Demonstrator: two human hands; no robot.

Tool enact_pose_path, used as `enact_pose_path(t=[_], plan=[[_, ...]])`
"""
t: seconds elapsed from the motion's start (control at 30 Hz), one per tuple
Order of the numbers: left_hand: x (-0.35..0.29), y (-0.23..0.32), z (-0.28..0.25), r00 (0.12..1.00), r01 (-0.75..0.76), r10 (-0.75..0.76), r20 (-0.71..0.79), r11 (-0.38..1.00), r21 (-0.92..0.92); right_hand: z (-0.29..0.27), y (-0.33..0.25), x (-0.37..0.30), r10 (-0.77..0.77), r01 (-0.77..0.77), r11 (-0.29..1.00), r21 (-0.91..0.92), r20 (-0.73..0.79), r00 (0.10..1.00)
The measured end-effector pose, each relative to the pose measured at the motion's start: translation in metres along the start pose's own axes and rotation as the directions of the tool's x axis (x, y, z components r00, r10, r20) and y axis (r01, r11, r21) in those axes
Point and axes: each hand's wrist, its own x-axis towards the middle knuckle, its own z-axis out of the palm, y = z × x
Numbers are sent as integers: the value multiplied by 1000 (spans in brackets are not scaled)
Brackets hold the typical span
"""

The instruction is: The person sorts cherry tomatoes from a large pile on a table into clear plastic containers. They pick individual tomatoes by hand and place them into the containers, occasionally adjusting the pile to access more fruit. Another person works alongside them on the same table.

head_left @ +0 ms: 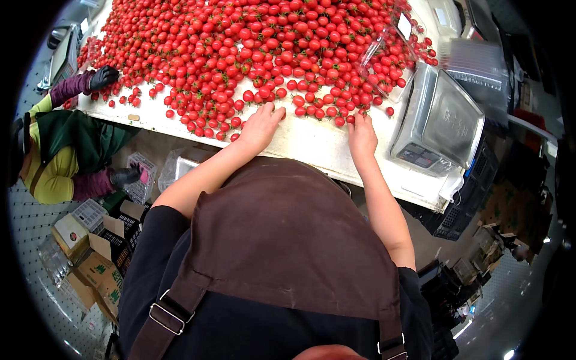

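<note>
Many red tomatoes [272, 44] lie just beyond the left hand [260, 127] and right hand [362, 138].

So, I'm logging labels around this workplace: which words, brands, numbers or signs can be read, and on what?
None reads clearly.
Scale: raised marks and panel print, too small.
Cardboard box: green print, too small.
Yellowish box: round label, too small.
Clear container: white label, no print discernible.

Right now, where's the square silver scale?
In the head view, the silver scale sits on the white table, toward its right end, right of the person's bare right hand.
</note>
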Motion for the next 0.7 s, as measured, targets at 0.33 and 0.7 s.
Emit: enact_pose_path(t=[0.33,0.7], plan=[[8,-8,13,996,15,-14,93,1000,-3,5,5,-15,156,-301,811,502,311,938],[-8,5,-29,685,671,-56,726,-341,-659,-25,-92,1,-264,116,727,677,119,957]])
